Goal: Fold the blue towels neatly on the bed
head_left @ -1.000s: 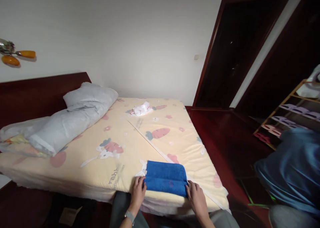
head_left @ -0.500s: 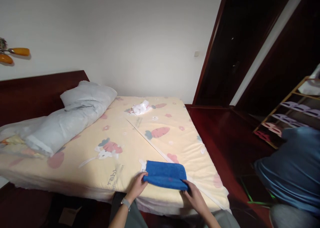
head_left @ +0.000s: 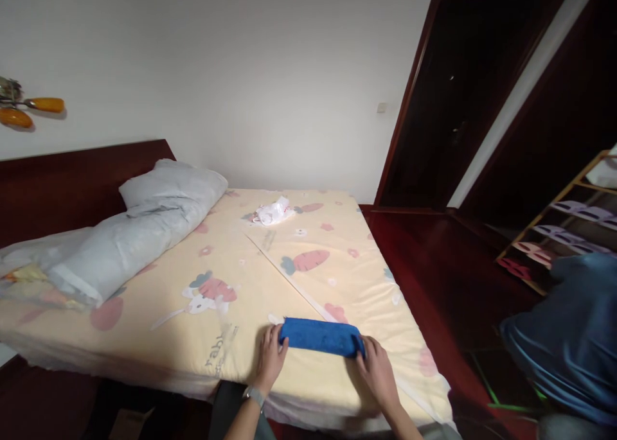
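A blue towel [head_left: 321, 337], folded into a narrow strip, lies on the near part of the bed [head_left: 270, 273] with its yellow rabbit-and-carrot sheet. My left hand [head_left: 272, 358] grips the towel's left end between thumb and fingers; a watch sits on that wrist. At the opposite end, my right hand [head_left: 376, 367] has its fingers closed on the towel's right edge. Both hands rest close to the mattress surface. The undersides of the towel's ends are hidden by the fingers.
A crumpled white plastic bag [head_left: 274, 211] lies farther back on the bed. Grey bedding [head_left: 139, 234] is heaped by the dark headboard [head_left: 81, 176]. On the right are a person in a blue top [head_left: 569, 337] and a shoe rack with slippers [head_left: 554, 234].
The towel's near edge has been folded away from me, turning it from a wider rectangle into a narrower strip. Both hands have stayed at its two ends.
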`<state>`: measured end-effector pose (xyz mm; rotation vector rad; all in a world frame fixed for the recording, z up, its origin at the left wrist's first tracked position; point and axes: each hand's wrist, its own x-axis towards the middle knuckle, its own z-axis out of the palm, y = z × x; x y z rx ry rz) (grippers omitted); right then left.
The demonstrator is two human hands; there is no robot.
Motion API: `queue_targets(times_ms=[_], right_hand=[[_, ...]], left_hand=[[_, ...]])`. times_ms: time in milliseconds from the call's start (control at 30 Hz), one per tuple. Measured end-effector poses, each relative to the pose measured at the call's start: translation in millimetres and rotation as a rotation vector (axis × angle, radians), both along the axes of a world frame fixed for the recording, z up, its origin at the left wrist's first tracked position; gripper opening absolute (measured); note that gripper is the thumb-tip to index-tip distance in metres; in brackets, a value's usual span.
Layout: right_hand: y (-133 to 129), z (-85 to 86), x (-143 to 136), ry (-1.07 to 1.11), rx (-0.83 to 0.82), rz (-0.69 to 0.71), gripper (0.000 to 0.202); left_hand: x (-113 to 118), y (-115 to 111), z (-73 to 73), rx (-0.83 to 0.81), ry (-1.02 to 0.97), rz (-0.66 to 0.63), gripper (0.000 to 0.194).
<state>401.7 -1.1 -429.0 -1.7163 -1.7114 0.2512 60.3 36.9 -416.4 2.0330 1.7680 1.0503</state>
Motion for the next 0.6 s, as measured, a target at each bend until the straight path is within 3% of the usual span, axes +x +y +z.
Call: queue_targets(times_ms=[100, 233, 367, 500, 600], right_hand=[[-4.7, -4.4, 3.2, -0.151, 0.004, 0.224, 0.054], [5.3, -7.6, 7.6, -0.171, -0.019, 0.236, 0.055], [27.0, 3.5, 9.5, 0.005, -0.080, 0.143, 0.051], [54.4, 22.0, 10.6, 0.227, -0.301, 0.084, 0.041], [73.2, 27.8, 10.1, 0.263, -0.380, 0.002, 0.037]], left_hand=[[-1.4, -8.0, 5.6, -0.015, 0.258, -0.211, 0.053], [-4.9, 5.4, 14.9, -0.076, 0.329, -0.309, 0.068], [-6.7, 34.7, 25.8, -0.167, 0.111, -0.294, 0.057], [-1.2, 63.0, 32.7, -0.409, -0.248, -0.116, 0.030], [4.9, 79.6, 33.7, -0.509, -0.402, -0.051, 0.036]])
